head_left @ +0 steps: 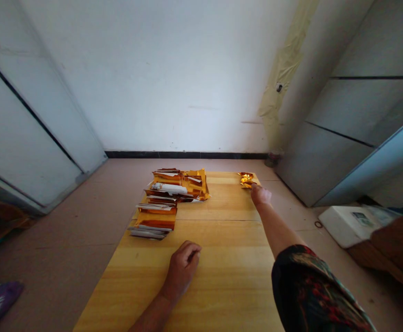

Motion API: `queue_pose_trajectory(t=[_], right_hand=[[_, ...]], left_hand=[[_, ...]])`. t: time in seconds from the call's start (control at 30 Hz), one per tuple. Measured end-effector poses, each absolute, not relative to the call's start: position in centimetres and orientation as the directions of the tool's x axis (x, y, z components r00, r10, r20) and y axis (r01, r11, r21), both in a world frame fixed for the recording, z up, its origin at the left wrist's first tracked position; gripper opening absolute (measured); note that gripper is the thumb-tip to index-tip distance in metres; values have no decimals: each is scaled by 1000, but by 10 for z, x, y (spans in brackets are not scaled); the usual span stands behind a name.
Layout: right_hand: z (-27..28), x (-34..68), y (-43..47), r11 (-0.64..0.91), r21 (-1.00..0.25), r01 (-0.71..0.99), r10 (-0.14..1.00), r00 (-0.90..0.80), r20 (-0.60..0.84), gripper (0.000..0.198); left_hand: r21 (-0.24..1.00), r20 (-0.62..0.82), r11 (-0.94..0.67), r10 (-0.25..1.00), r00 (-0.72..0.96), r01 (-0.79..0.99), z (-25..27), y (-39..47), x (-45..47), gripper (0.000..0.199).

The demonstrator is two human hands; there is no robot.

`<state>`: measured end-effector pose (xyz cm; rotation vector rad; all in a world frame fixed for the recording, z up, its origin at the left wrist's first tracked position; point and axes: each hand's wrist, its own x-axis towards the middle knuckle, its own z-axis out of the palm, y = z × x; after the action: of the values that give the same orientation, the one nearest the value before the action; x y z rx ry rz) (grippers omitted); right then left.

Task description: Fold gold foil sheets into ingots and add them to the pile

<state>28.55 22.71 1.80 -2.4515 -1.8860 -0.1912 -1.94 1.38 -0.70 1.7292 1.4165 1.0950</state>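
My right hand (260, 195) is stretched out to the table's far right corner. Its fingers are closed on the near end of a small piece of crumpled shiny gold foil paper (246, 179); the fingertips are partly hidden. Nearer to me, my left hand (184, 263) rests over the middle of the table with its fingers curled in, and nothing shows in them. Beyond it on the left lie folded gold foil papers (157, 216) with white undersides, in rows. A rolled white-and-gold piece (169, 188) lies across the upper rows.
The light wooden table (222, 276) has a seam across it. Behind stands a white wall (173, 83) with a dark skirting. A grey cabinet (346, 124) is at the right, near a white foam box (346, 226) on the floor. Something purple (1, 302) lies at lower left.
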Motion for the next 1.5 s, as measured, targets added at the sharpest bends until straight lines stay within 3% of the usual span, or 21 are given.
queue_pose_trajectory(t=[0.37,0.57,1.2,1.5], right_hand=[[31,298,236,-208,101,973,968,190,163,33],[38,302,238,-173,141,975,983,162,84,31],[21,293,254,-280,56,958,956,272,113,31],[17,295,252,-234,44,971,956,222,190,32]], left_hand=[[875,199,-207,978,65,438,-8,12,-21,16],[868,220,-223,974,59,444,-7,13,-19,15],[854,240,-251,967,83,456,-8,11,-21,15],[856,236,-253,967,94,451,-12,10,-22,15]])
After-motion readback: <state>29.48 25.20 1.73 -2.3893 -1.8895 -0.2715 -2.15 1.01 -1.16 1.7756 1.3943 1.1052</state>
